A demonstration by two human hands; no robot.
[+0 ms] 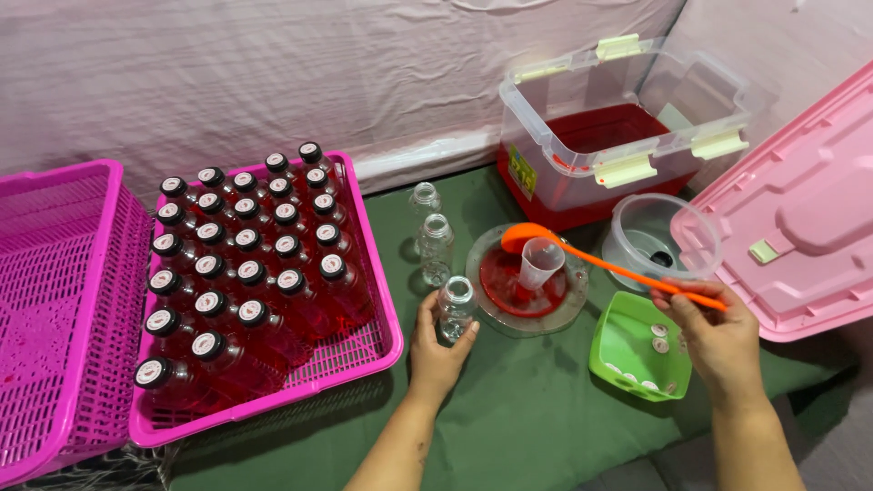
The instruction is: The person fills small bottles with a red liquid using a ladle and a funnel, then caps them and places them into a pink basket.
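Mostly done: about 24 capped bottles [238, 273] filled; 3 empties left, left hand [436, 350] grasping 1 bottle [455, 309], right hand [718, 336] clenching ladle [600, 264].

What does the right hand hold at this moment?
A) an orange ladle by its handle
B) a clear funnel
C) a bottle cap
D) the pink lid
A: the right hand pinches the handle end of the orange ladle, its bowl over the clear funnel.
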